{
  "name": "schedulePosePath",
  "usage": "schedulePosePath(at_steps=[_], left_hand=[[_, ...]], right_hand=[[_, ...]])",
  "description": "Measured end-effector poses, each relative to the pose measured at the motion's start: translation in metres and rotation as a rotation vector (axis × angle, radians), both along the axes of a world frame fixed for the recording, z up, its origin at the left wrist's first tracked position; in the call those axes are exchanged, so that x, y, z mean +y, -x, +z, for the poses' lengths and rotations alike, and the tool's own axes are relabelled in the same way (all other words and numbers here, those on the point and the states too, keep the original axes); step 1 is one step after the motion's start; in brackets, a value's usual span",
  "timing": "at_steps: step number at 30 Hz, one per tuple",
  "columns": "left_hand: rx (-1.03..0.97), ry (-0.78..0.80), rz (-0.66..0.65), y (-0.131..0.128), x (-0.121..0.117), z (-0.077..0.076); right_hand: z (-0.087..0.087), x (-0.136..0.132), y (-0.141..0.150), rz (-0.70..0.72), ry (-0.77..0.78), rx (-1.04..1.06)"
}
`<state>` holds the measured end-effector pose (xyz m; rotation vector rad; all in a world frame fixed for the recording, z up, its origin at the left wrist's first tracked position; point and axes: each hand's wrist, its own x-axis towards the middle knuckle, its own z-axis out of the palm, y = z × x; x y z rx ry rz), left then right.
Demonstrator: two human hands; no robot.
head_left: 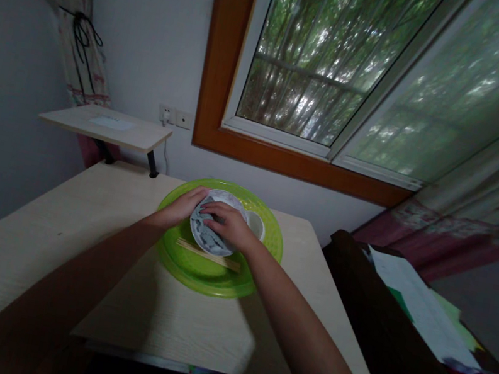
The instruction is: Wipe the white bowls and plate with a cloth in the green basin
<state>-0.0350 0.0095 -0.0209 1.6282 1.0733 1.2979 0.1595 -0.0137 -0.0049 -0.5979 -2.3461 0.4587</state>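
A round green basin sits on the pale wooden table. Over it I hold a white plate tilted towards me. My left hand grips the plate's left rim, fingers curled round it. My right hand presses a grey patterned cloth flat against the plate's face, fingers closed on it. A pair of wooden chopsticks lies across the basin just below the plate. A small white bowl rests in the basin behind my right hand.
A small wall shelf juts out at the back left above the table. A dark piece of furniture with papers stands to the right. A window and curtains lie beyond.
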Motion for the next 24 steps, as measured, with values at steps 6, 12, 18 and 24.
schedulePosePath(at_steps=[6, 12, 18, 24], left_hand=[[-0.043, 0.037, -0.103, -0.003, 0.001, -0.002], [-0.111, 0.057, -0.081, -0.004, 0.0, 0.002], [-0.193, 0.006, -0.023, -0.002, -0.003, 0.007], [-0.235, -0.027, 0.177, 0.006, 0.002, 0.004]], right_hand=[[0.004, 0.003, -0.002, -0.265, -0.171, -0.072], [0.013, -0.002, -0.006, -0.584, -0.182, -0.18], [0.022, -0.008, -0.011, -0.805, -0.227, -0.372], [0.023, -0.012, -0.012, -0.867, -0.223, -0.485]])
